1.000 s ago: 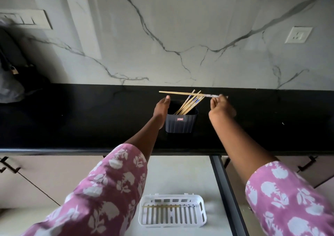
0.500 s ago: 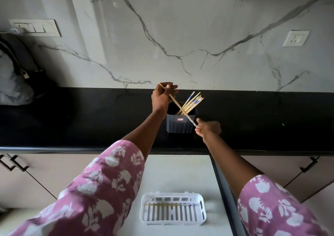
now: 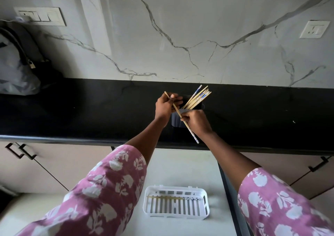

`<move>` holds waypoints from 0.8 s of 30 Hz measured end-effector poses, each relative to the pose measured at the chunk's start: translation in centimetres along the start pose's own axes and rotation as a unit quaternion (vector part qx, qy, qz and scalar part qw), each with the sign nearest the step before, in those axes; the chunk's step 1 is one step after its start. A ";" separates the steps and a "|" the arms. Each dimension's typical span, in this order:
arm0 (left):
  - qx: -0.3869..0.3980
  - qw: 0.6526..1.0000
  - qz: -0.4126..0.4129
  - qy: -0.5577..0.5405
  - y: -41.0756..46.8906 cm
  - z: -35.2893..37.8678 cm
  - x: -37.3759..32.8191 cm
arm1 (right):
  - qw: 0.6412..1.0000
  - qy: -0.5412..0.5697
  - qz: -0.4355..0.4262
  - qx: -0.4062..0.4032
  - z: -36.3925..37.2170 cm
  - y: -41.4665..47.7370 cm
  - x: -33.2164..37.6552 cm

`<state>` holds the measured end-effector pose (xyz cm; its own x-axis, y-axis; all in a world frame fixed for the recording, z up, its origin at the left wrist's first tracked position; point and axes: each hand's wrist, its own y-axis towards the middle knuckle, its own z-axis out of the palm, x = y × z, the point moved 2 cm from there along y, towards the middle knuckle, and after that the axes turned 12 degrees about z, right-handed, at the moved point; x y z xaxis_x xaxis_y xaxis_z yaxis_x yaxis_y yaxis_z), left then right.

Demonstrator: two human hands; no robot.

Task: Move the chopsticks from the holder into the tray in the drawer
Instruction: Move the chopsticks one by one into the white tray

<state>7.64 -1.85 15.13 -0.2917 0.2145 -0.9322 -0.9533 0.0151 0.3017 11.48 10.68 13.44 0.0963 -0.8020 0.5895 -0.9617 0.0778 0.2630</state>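
Note:
A dark holder (image 3: 175, 121) stands on the black counter with several bamboo chopsticks (image 3: 197, 99) leaning out to the right. One chopstick (image 3: 191, 133) with a blue patterned end runs diagonally in front of the holder. My left hand (image 3: 165, 107) grips its upper plain end and my right hand (image 3: 196, 122) grips its lower part. Both hands hide most of the holder. Below, in the open drawer, a white slotted tray (image 3: 176, 215) holds one chopstick (image 3: 173, 197) lying crosswise.
A grey bag (image 3: 16, 67) with a padlock sits at the counter's far left. The black counter edge (image 3: 72, 139) runs across the view above the open drawer (image 3: 189, 167). Cabinet handles (image 3: 19, 150) flank the drawer. Wall switches and a socket (image 3: 314, 29) are on the marble backsplash.
The chopstick has turned from level above the holder to a steep diagonal. My right hand has slid in toward the holder, and the chopstick's patterned end now points down past the counter edge.

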 end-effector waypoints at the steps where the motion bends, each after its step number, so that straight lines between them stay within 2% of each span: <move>1: 0.001 1.000 -0.009 0.004 0.0 -0.4 0.5 | 1.000 -0.006 -0.002 0.009 0.5 -0.1 -0.1; 5: -0.013 0.999 -0.048 0.001 0.0 -2.4 3.0 | 0.999 -0.025 0.024 0.040 2.5 -0.8 -1.2; 7: -0.034 0.994 -0.097 -0.020 0.0 -3.9 4.6 | 0.996 -0.017 0.060 0.060 3.8 -1.5 -2.3; 8: -0.036 0.992 -0.122 -0.007 0.0 -4.8 5.4 | 0.994 -0.016 0.074 0.073 4.4 -2.1 -2.8; 10: -0.013 0.982 -0.165 0.092 -0.2 -6.6 7.5 | 0.990 -0.021 0.093 0.106 5.8 -3.4 -3.8; 13: 0.044 0.941 -0.207 0.263 -0.8 -8.9 10.2 | 0.976 -0.066 0.093 0.187 8.0 -5.9 -5.5; 17: 0.108 0.838 -0.278 0.457 -1.6 -10.5 13.2 | 0.951 -0.097 0.100 0.276 11.1 -10.4 -7.6; 20: 0.112 0.805 -0.289 0.505 -1.8 -10.7 14.5 | 0.933 -0.145 0.069 0.322 13.7 -14.0 -8.9; 24: 0.171 0.754 -0.307 0.555 -1.8 -9.9 15.5 | 0.903 -0.218 0.021 0.370 16.6 -17.9 -10.1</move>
<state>4.07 -8.18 -1.86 0.1284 -0.8819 -0.4536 -0.9146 0.0715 -0.3980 23.46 7.51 -9.93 0.1003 -0.9769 0.1889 -0.8855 -0.1742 -0.4307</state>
